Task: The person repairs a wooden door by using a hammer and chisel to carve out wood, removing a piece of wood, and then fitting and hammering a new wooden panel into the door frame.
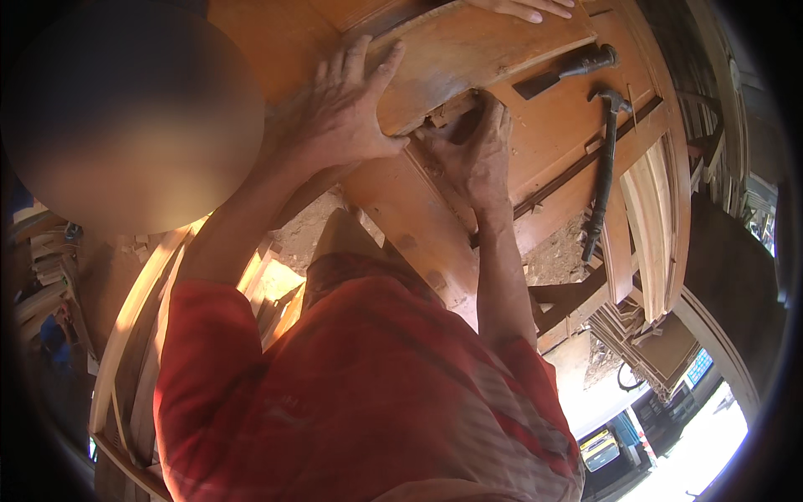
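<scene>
- Orange-brown wooden panel [477, 46]: glossy and scuffed, with a ragged, splintered hollow [452, 109] along its near edge; it lies in front of the person.
- Left hand [345, 117]: grip spread wide at the panel's left end.
- Right hand [483, 159]: grip curled at the hollow; cannot tell whether it holds anything.

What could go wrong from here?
1. The chisel lies loose, blade toward the bare right hand; a nudge or careless reach might nick it.
2. The right hand's fingers are at a rough, broken-edged hollow in the wood, so splinters seem possible.
3. The hammer's handle appears to stick out past the edge of the wooden panel; a knock could tip it off.
</scene>
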A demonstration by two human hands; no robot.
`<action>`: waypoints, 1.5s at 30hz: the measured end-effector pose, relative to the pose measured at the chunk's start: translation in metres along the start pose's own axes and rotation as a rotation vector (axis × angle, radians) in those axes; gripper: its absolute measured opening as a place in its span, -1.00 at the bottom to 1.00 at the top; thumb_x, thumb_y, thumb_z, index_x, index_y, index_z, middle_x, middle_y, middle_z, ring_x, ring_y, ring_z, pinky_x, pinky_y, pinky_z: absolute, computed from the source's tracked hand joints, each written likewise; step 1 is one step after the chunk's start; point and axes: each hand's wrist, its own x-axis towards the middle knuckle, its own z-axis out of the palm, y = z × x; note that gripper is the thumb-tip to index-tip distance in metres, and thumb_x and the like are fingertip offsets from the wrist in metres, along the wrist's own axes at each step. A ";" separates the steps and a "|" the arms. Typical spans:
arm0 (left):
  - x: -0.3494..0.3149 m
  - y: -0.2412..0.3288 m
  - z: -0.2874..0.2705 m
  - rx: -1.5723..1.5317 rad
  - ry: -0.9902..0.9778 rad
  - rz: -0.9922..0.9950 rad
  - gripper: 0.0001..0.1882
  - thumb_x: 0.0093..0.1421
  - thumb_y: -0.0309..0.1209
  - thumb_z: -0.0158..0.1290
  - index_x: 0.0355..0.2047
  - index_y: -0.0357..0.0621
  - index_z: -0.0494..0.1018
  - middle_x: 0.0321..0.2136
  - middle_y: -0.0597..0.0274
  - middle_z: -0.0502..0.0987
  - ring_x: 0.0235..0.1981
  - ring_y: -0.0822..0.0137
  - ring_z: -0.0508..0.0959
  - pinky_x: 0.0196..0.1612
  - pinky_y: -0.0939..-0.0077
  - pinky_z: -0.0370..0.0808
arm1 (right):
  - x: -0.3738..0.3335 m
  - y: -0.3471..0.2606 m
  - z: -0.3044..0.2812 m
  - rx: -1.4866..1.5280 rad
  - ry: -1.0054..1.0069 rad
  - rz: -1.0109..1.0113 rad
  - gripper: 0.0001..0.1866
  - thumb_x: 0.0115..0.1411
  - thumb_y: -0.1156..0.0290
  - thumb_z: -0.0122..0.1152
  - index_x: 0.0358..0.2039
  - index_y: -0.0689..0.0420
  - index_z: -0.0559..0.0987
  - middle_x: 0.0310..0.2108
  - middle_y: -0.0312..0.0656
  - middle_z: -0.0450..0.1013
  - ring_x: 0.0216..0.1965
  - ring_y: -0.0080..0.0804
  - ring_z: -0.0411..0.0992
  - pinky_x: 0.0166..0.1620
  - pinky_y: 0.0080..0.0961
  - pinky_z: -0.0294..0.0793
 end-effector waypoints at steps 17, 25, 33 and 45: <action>-0.238 -0.046 -0.025 -0.902 -0.138 0.169 -0.35 0.18 -0.14 0.27 0.22 -0.16 0.44 0.03 -0.06 0.56 0.07 -0.04 0.56 0.19 0.13 0.47 | -0.090 -0.018 0.022 -0.266 0.321 -0.074 -0.54 0.34 0.21 0.31 0.04 0.34 0.48 -0.22 0.07 0.51 -0.26 -0.13 0.53 -0.23 -0.27 0.55; -0.543 -0.257 0.086 -0.532 -0.281 -1.053 -0.25 0.23 0.02 0.10 0.29 -0.22 0.34 0.24 -0.16 0.42 0.27 -0.10 0.42 0.31 0.09 0.34 | -0.248 -0.141 0.180 -0.198 -0.514 -0.103 -0.76 0.30 0.37 0.28 -0.09 0.22 0.57 -0.34 -0.03 0.52 -0.36 -0.12 0.54 -0.25 -0.26 0.54; -0.706 -0.223 0.169 -0.973 -0.108 -1.393 -0.35 0.24 -0.10 0.16 0.18 -0.35 0.43 -0.01 -0.20 0.62 0.04 0.01 0.63 0.11 0.20 0.53 | -0.254 -0.037 0.232 -0.339 -0.913 0.045 -0.55 0.31 0.14 0.29 -0.05 0.31 0.59 -0.27 0.04 0.62 -0.29 -0.24 0.61 -0.23 -0.27 0.58; -0.772 -0.274 0.167 -1.157 -0.027 -1.653 -0.41 0.28 -0.13 0.18 0.15 -0.36 0.47 0.00 -0.19 0.62 0.08 0.09 0.61 0.14 0.28 0.50 | -0.193 -0.133 0.354 -0.413 -1.059 -0.004 -0.46 0.27 0.00 0.24 -0.02 0.27 0.59 -0.16 0.16 0.61 -0.08 0.04 0.60 -0.03 -0.18 0.54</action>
